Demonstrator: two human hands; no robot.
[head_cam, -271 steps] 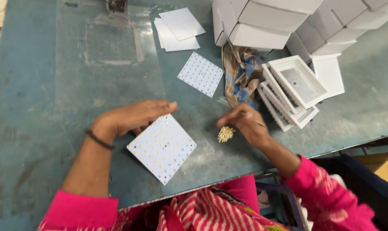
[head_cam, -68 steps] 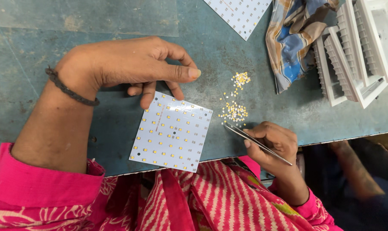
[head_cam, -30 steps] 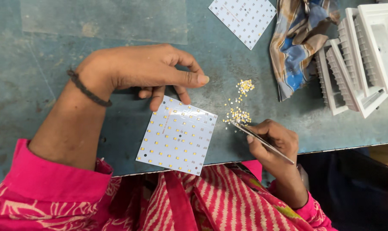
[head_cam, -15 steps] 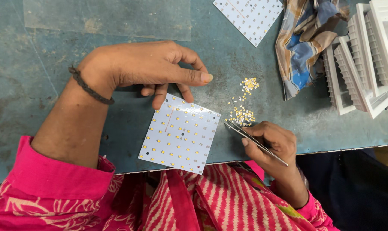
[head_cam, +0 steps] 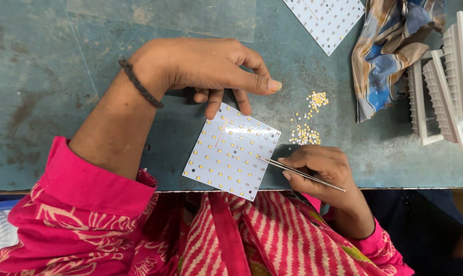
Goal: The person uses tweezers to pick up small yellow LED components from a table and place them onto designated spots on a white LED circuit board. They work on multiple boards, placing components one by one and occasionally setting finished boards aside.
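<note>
Our right hand (head_cam: 323, 171) pinches thin metal tweezers (head_cam: 298, 172), tips closed over the white square board (head_cam: 232, 152). Our left hand (head_cam: 206, 69) holds nothing; its fingertips (head_cam: 213, 107) press the board's top edge flat on the blue table (head_cam: 47, 92). We seem to be setting a tiny yellow piece down. Next needs a steady pick from the little pile (head_cam: 307, 134) just beside the board.

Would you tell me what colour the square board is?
White with yellow dots, the square board shows best in the head view.
</note>
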